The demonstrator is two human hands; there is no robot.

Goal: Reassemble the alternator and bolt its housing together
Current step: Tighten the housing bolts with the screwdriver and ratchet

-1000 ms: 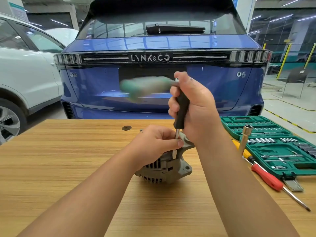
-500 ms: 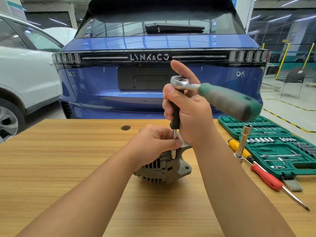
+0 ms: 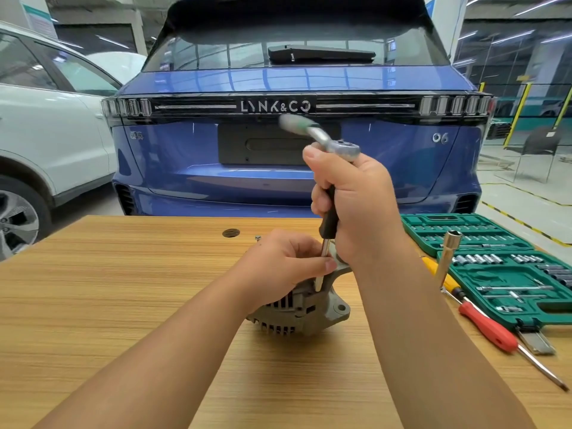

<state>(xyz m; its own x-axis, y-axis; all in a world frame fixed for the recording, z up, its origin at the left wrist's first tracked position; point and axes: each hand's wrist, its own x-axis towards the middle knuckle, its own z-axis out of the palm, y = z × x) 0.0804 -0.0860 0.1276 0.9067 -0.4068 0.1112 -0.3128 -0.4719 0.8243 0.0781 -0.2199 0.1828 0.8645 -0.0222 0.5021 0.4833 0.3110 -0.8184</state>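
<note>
1. Grey cast-metal alternator (image 3: 305, 311) resting on its side mid-bench (image 3: 123, 289), slotted housing toward the camera.
2. Left hand (image 3: 286, 267) curled over the alternator's top, fingertips pinching the thin steel extension shaft (image 3: 322, 267) just above the housing.
3. Right hand (image 3: 356, 199) wrapped around the black grip of the upright extension, ratchet (image 3: 337, 147) head on top, its green handle blurred and pointing up-left.
4. Open green socket case (image 3: 495, 264) at the bench's right edge; red-handled screwdriver (image 3: 492, 329) and yellow-handled screwdriver (image 3: 439, 274) lying in front of it.
5. Blue car (image 3: 294, 88) parked behind the bench, white car (image 3: 46, 134) at left.
</note>
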